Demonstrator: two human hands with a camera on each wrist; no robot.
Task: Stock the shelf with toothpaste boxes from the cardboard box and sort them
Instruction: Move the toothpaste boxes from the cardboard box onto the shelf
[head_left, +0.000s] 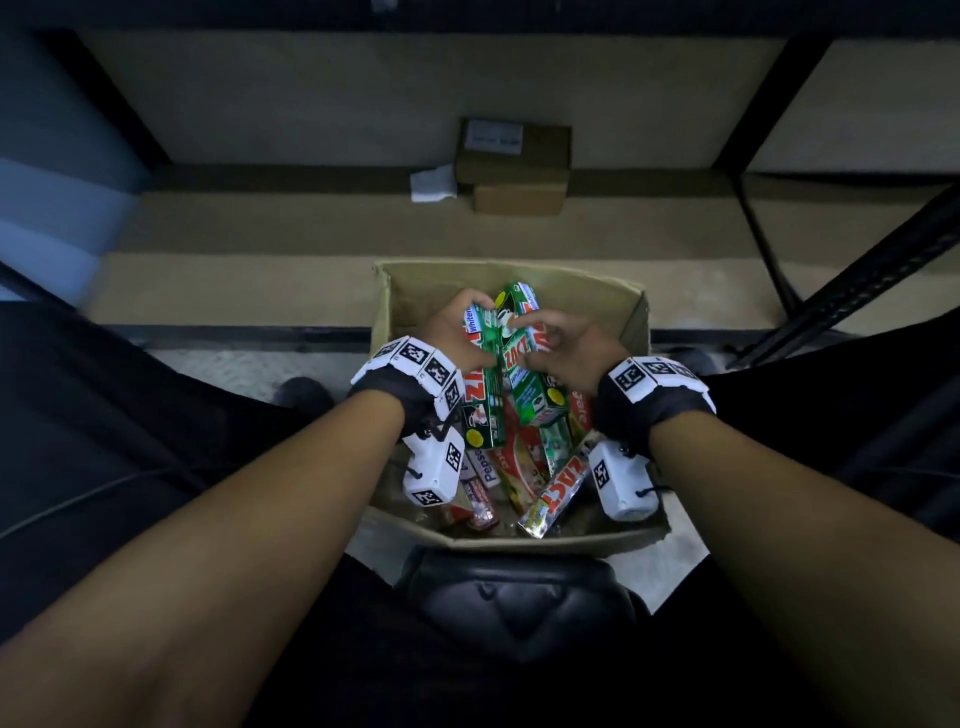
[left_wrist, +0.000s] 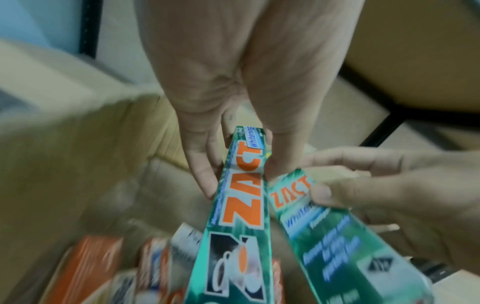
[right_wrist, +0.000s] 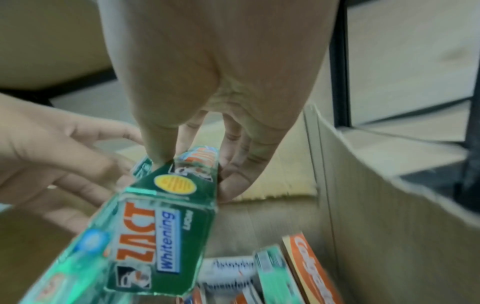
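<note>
An open cardboard box (head_left: 636, 317) stands on the floor between my legs, holding several toothpaste boxes in red, white and green. My left hand (head_left: 467, 332) grips one long green ZACT box (head_left: 483, 415) by its far end; the left wrist view shows fingers and thumb (left_wrist: 241, 174) clamping its sides (left_wrist: 241, 216). My right hand (head_left: 550, 343) pinches a second green ZACT box (head_left: 535, 389) right beside it, thumb on one side and fingers on the other (right_wrist: 194, 174). Both green boxes (right_wrist: 166, 226) are lifted above the pile, almost touching.
The low beige shelf board (head_left: 260, 228) lies just beyond the cardboard box, with two small brown cartons (head_left: 514, 161) and a white scrap (head_left: 431, 184) at its back. Black shelf posts (head_left: 769, 104) stand at left and right. A red ZACT box (head_left: 556, 493) leans in the near corner.
</note>
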